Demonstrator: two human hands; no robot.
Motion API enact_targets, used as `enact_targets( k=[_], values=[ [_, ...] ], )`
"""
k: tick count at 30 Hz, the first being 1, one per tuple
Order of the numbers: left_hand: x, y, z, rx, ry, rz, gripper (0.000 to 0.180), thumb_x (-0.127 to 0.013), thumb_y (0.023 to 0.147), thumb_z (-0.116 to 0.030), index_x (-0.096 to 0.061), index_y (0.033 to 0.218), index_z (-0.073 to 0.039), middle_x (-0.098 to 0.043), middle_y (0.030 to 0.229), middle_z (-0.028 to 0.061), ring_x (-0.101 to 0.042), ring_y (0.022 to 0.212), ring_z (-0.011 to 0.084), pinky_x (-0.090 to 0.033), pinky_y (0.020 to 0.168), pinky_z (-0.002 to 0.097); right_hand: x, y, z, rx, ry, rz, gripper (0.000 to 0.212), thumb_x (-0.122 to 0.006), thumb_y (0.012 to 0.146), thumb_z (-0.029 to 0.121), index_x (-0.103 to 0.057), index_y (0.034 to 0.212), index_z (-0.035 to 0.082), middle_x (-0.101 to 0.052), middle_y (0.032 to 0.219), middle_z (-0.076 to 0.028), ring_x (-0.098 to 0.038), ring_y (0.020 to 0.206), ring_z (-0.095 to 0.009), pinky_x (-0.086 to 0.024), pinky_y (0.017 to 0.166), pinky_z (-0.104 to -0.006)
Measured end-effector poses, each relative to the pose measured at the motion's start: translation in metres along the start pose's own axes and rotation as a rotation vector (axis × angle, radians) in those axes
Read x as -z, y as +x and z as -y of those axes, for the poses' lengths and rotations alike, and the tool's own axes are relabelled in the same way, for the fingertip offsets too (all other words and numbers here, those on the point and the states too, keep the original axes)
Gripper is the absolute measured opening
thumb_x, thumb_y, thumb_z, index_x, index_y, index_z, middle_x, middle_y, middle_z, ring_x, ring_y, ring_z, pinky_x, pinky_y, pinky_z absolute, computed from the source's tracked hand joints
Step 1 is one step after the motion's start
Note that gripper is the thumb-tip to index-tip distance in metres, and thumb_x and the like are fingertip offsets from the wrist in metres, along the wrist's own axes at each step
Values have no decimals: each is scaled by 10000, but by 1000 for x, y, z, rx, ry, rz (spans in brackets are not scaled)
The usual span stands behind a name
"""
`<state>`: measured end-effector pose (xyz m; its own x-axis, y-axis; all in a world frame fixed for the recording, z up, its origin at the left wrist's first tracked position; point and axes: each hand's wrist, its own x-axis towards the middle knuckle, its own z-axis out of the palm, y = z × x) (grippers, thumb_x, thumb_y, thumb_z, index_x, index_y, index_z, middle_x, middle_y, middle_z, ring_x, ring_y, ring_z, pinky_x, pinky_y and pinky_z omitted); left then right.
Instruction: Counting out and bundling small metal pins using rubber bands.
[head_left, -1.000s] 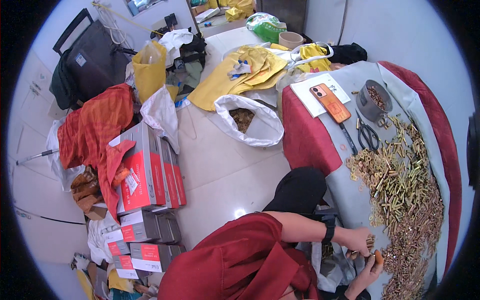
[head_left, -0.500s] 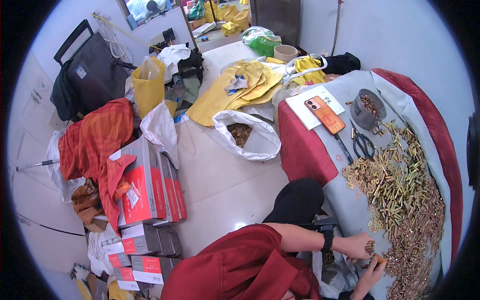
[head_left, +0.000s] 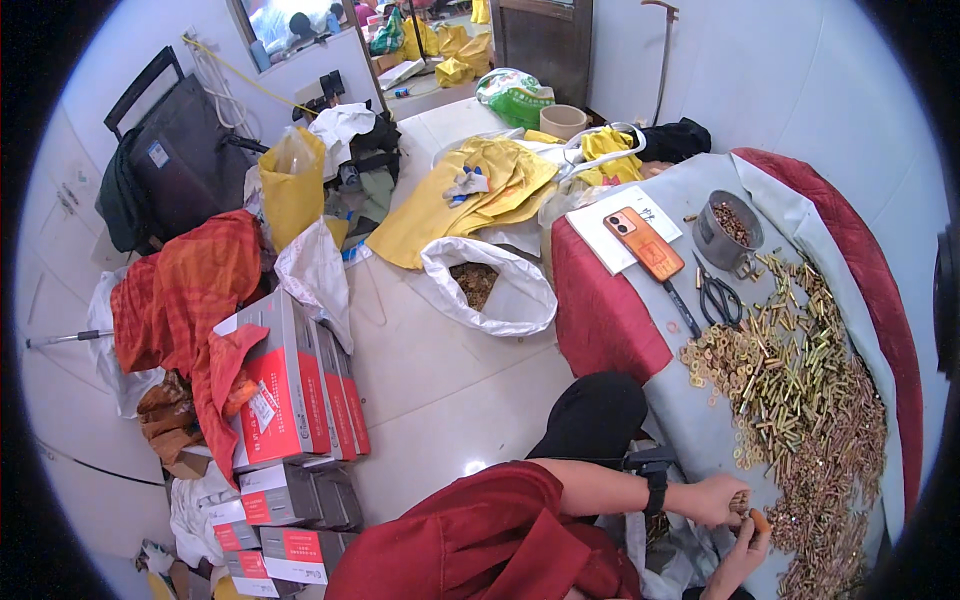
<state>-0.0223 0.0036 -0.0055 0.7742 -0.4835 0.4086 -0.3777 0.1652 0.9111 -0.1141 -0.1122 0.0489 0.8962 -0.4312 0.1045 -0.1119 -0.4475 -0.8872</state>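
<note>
My left hand (head_left: pixel 710 498), with a black watch (head_left: pixel 655 482) on its wrist, is closed round a bunch of small brass-coloured metal pieces (head_left: pixel 740 501). Just below it, my right hand (head_left: pixel 736 562) has its thumb and fingers drawn together close to the bunch. An orange cover (head_left: pixel 760 522) sits on one of its fingertips. Anything between those fingers is too small to make out. Beside both hands, on the grey-covered table, lies a heap of brass-coloured metal sleeves (head_left: pixel 800 385), with copper-coloured screws (head_left: pixel 830 480) and flat washers (head_left: pixel 755 360) spread around it.
Farther up the table are a metal cup (head_left: pixel 730 235) of small parts, black-handled scissors (head_left: pixel 718 295), and an orange phone (head_left: pixel 643 243) on white paper. An open white sack (head_left: pixel 490 310) stands on the floor. Red-and-grey boxes (head_left: pixel 275 420) are stacked at left, near yellow sacks (head_left: pixel 430 215).
The view has shifted slightly. Both hands stay close together over the table edge, and my left hand has turned a little, still gripping the bunch of metal pieces.
</note>
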Motion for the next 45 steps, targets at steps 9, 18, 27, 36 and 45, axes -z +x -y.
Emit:
enact_targets(
  k=[9, 18, 27, 36, 45],
  values=[
    [23, -1, -30, 436, -426, 272, 214, -670, 750, -126, -513, 821, 0, -566, 576, 80, -569, 441, 163, -442, 347, 308, -3, -13, 32, 133, -180, -3, 265, -559, 909, 169, -598, 1072, -36, -627, 982, -145, -586, 887, -209, -472, 775, -315],
    [22, 4, -27, 538, -667, 401, 207, -675, 722, -120, -531, 826, -12, -582, 639, 52, -578, 471, 160, -463, 359, 289, 4, -15, 41, 36, -61, -2, 306, -570, 898, 137, -571, 1132, -61, -602, 1083, -148, -560, 989, -206, -432, 879, -319],
    [18, 3, -6, 416, -548, 333, 130, -668, 711, -42, -593, 794, 25, -619, 684, 104, -628, 503, 201, -470, 346, 280, -8, -27, 49, 62, -188, 72, 317, -589, 886, 222, -624, 1112, 2, -557, 1215, -198, -488, 1155, -294, -347, 986, -381],
    [2, 20, 22, 204, -357, 364, 131, -685, 727, -75, -617, 726, 38, -649, 695, 127, -648, 556, 224, -537, 434, 311, -8, -18, 45, 92, -403, 284, 319, -567, 895, 256, -614, 1129, 44, -555, 1191, -191, -474, 1149, -290, -347, 985, -367],
    [23, 20, 7, 465, -540, 428, 141, -703, 743, -117, -651, 809, -4, -683, 775, 115, -659, 611, 200, -479, 450, 290, -20, -8, 44, 193, -410, 398, 311, -523, 914, 223, -588, 1118, -3, -569, 1129, -184, -503, 1073, -281, -376, 947, -363]
  ],
)
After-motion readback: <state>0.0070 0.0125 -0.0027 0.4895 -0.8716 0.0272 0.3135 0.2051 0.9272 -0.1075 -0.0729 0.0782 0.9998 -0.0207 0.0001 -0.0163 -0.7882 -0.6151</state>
